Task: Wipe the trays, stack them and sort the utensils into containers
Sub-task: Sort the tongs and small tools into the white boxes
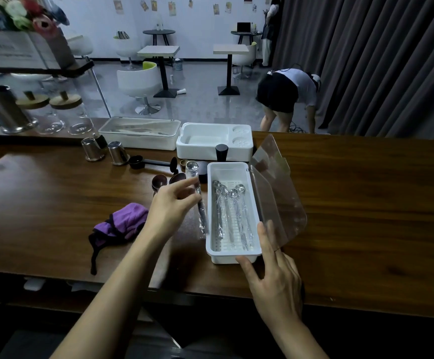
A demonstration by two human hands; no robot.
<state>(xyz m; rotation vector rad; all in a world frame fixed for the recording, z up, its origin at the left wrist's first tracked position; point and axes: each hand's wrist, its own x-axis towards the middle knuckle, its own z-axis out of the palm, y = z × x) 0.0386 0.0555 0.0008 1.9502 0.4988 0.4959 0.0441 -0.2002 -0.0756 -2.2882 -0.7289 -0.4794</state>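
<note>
White container [221,258] sits by the front edge of the bench [366,203], bare wood to its right; left grip [169,208] pinches a wrapped spoon [203,219], right grip [275,278] rests straight fingers on the container's corner.

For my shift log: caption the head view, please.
Left hand pinches a wrapped spoon beside the open white utensil box; right hand touches its near corner.

A: Far left, flower bunch [16,11]?
B: Blurred; cut by top edge.
A: Far wall, paper notes [171,7]?
B: Too small to read.
A: Centre, brown spoons [159,181]?
B: Handles hidden behind left hand [170,206].
</note>
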